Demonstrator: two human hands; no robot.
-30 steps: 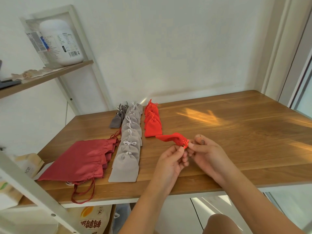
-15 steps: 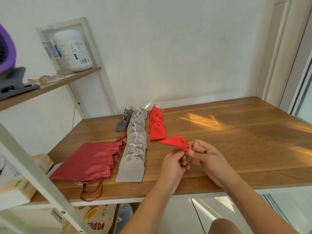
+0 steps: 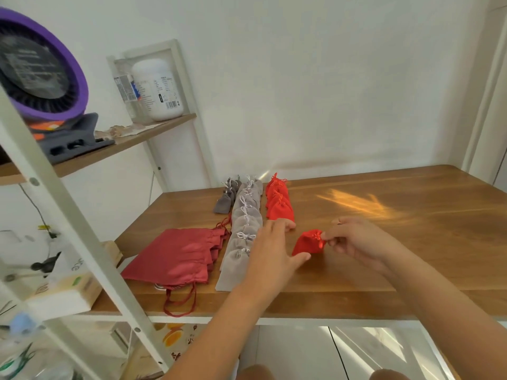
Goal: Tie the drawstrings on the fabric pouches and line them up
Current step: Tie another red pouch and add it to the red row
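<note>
The small red pouch is being pinched at its knotted neck by the right hand, near the table's front edge. The left hand is being held open, empty. The knot is at risk of being loosened, or the red row knocked crooked.

Tied red pouch pinched at its knot in my right hand; red row, grey row lined up behind.

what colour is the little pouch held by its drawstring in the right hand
Bright red, seen best in the head view: the small pouch pinched at its knot by the right hand.
</note>
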